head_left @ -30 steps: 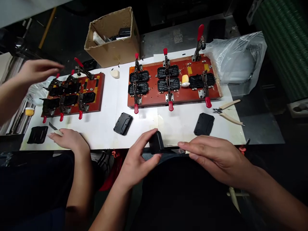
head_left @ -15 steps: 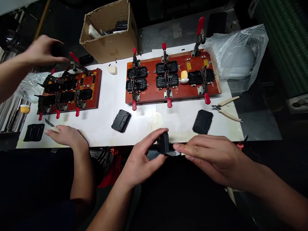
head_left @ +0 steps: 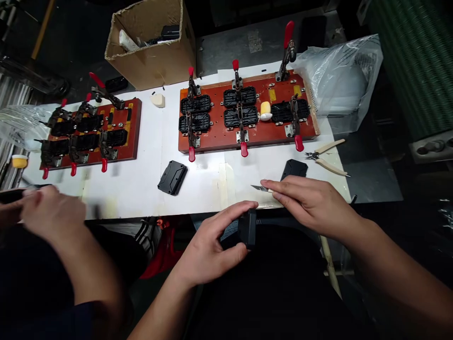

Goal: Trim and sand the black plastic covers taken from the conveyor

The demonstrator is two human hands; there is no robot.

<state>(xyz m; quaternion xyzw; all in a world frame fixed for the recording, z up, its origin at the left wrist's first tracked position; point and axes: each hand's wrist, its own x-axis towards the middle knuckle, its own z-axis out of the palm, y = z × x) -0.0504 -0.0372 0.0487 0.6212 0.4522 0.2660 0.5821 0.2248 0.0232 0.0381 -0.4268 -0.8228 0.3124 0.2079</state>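
Note:
Between the thumb and fingers of my left hand point(head_left: 208, 245) a black plastic case point(head_left: 249, 229) stands on edge, just past the table's front edge. My right hand point(head_left: 314, 200) grips a craft knife point(head_left: 261, 188) by its pale handle, mostly hidden in the fingers. The blade points left, above and apart from the case. Partly behind my right hand lies another black case point(head_left: 294, 169) on the white sheet. A further black case point(head_left: 172, 178), apparently stacked, rests left of centre.
A red-brown fixture board point(head_left: 215, 137) with red-handled clamps holds several black parts. Cutting pliers point(head_left: 329, 156) lie at right beside a clear plastic bag point(head_left: 343, 85). A cardboard box point(head_left: 152, 68) stands behind. At left are a second clamp board point(head_left: 132, 141) and a co-worker's hands point(head_left: 53, 210).
My right hand has lifted the knife up and away from the case's lower edge. My left hand's case has shifted slightly right and down. The co-worker's hands have come together at the left.

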